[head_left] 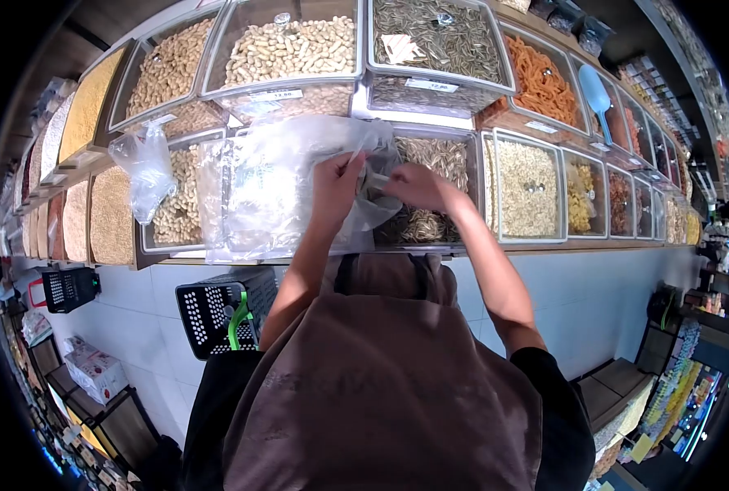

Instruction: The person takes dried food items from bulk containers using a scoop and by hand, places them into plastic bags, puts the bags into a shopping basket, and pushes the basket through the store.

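My left hand [337,190] is closed on the edge of a clear plastic bag [274,184], which spreads to the left over the lower bins. Close beside it on the right, my right hand [420,188] is closed at the bag's right side, with a small pale piece at its fingertips that I cannot make out. Beneath my right hand lies an open-looking bin of striped sunflower seeds [424,222]. A smaller crumpled clear bag [145,172] hangs over the peanut bin [180,196] at the left.
Upper bins hold peanuts [295,45], seeds [438,41] and orange sticks [536,74], with a blue scoop [594,90] further right. A black basket [209,315] with a green handle stands on the floor left of me. A white box [94,370] sits lower left.
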`<action>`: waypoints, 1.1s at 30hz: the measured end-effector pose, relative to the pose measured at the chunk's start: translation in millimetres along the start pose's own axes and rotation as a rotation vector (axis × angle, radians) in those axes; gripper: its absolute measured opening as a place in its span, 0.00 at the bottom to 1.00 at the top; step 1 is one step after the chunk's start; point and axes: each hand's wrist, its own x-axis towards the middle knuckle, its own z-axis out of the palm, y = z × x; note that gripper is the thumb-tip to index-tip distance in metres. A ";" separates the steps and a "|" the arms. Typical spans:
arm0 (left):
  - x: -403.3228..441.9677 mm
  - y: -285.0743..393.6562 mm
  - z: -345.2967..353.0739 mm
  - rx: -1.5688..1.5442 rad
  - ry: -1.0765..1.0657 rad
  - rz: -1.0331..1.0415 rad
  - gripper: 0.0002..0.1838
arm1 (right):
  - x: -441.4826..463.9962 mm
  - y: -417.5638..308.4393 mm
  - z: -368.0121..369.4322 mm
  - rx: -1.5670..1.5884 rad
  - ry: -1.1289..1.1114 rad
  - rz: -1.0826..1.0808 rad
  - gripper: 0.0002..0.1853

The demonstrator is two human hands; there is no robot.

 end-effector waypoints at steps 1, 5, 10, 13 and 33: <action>-3.4 4.1 -1.8 0.004 0.006 0.002 0.13 | 11.7 -16.4 12.6 0.001 -0.003 -0.007 0.22; -4.9 10.4 -18.4 -0.078 0.106 0.037 0.13 | 34.2 -69.1 43.7 -0.344 -0.015 -0.128 0.17; -7.5 -9.7 -46.1 -0.001 0.227 0.100 0.13 | 13.5 -74.3 41.3 -0.357 0.212 -0.173 0.15; -9.7 -22.9 -46.5 0.018 0.265 0.119 0.12 | -13.2 -57.8 18.6 -0.287 0.213 -0.096 0.16; -16.4 -97.5 -32.3 0.118 0.085 -0.007 0.20 | -133.8 94.4 4.5 0.027 0.319 0.587 0.30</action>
